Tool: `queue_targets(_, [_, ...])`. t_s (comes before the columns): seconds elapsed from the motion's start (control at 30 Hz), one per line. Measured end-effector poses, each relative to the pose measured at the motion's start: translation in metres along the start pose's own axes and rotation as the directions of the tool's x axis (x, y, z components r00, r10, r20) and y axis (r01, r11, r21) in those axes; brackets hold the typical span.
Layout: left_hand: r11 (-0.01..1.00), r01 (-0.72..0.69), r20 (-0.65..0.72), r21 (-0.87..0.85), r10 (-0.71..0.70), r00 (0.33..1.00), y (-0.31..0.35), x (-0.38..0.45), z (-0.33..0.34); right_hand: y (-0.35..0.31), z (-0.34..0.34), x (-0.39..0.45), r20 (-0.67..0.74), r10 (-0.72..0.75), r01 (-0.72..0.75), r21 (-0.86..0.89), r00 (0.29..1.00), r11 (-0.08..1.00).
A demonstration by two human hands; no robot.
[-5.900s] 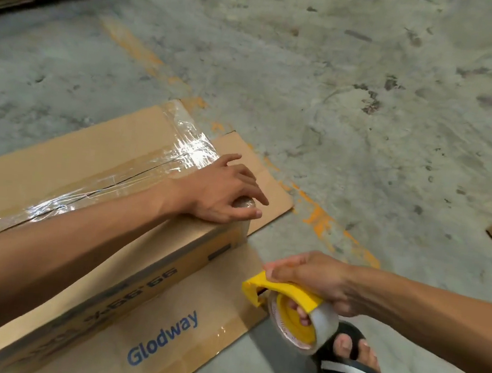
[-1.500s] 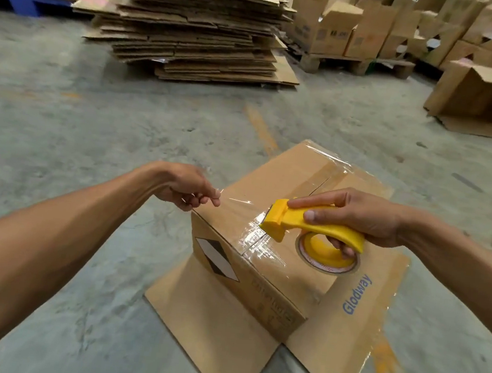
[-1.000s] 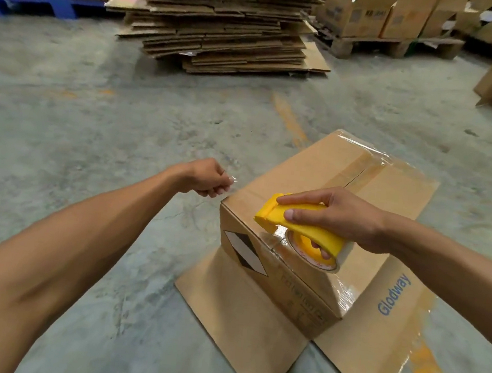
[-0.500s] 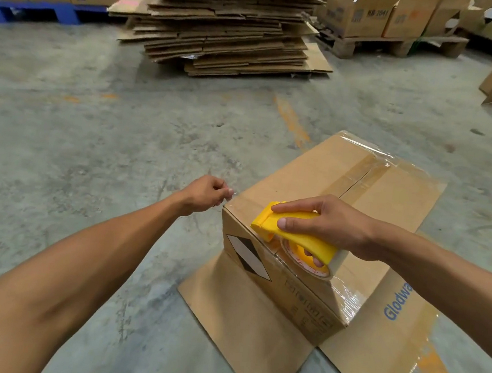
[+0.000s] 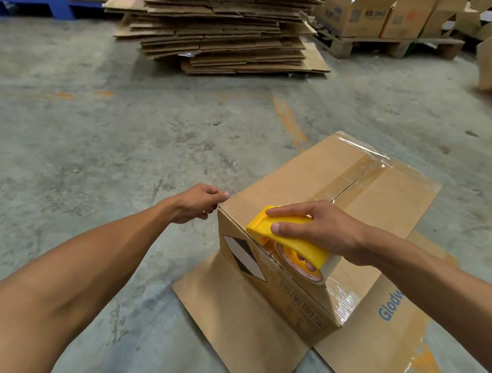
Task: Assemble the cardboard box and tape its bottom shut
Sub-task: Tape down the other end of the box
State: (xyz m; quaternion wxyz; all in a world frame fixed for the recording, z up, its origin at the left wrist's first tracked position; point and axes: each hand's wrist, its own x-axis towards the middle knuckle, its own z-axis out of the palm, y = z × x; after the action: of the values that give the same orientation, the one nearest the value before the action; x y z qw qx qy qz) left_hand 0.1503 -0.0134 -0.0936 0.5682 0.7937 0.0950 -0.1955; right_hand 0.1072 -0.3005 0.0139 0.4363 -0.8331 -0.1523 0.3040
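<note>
Standing upside down on the concrete floor [image 5: 120, 158], the cardboard box [image 5: 315, 175] is seen with its bottom face upward and its open top flaps splayed flat around it. A clear tape strip is already laid along the centre seam [image 5: 349, 186]. The yellow tape dispenser [image 5: 287, 241] is gripped from above by the right hand [image 5: 319, 227], fingers curled round the handle, and is pressed near the box's near top edge. The free end of the tape is pinched between thumb and fingertips of the left hand [image 5: 197, 202], just beside the box's left corner.

Several failures are to be feared from here. If the pinched end is released before it is pressed down, the tape is likely to curl back and stick to itself. If the pull is made at an angle to the edge, wrinkles and air channels can be left, as already appear in the film at the near right corner [image 5: 339, 299]. If the dispenser is pushed too hard against the unsupported flaps, they may be bowed inward and the seam opened. Whether the cutter is engaged cannot be told
</note>
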Motion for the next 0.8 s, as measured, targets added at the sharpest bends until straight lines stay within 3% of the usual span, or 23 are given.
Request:
queue_targets(0.13, [0.998,0.060,-0.013,0.007,-0.060,0.998,0.004,-0.001,0.005,-0.001,0.001,0.000,-0.001,0.008,-0.008,0.002,1.000,1.000])
queue_targets(0.33, [0.972,0.149,-0.073,0.182,-0.138,0.988,0.023,-0.003,0.009,0.000,0.002,0.001,-0.008,0.015,-0.015,-0.005,1.000,1.000])
queue_targets(0.47, [0.971,0.208,-0.120,0.120,-0.193,0.974,0.017,-0.011,0.002,-0.002,0.003,-0.002,-0.001,0.036,-0.036,0.025,0.999,0.999])
queue_targets(0.6, [0.998,-0.060,-0.354,0.032,0.068,0.933,0.005,-0.010,0.004,-0.004,0.002,-0.005,-0.026,0.035,-0.035,0.009,0.999,0.999])
queue_targets(0.7, [0.988,-0.147,-0.202,-0.050,0.134,0.970,0.015,-0.020,0.019,-0.005,0.003,-0.005,-0.018,0.049,-0.048,0.042,0.999,0.998])
queue_targets(0.8, [0.921,-0.208,-0.052,0.328,0.238,0.970,0.018,-0.025,0.031,-0.006,0.004,-0.005,-0.030,0.051,-0.050,0.040,0.998,0.998])
